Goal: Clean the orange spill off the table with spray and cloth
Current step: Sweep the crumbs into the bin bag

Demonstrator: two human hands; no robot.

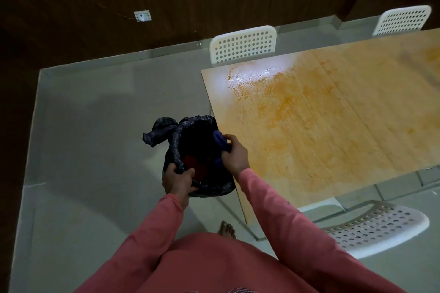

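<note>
Right grip (234,153) pinched the purple cloth (220,140) over the black-lined bin (202,188) beside the worktop (333,114); left grip (178,179) clutched the bin's near rim. Soft and limp, the cloth probably wanted bunching mid-fold. Orange spill (285,102) smeared the worktop.

3 white perforated chairs (243,45) ring the table; a black-bagged bin (190,150) stands on grey floor.

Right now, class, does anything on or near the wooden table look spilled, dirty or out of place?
Yes. An orange powdery smear covers much of the pale wooden tabletop, thickest near the far left corner, where a wet-looking patch shines. A bin lined with a black bag stands at the table's edge.
</note>
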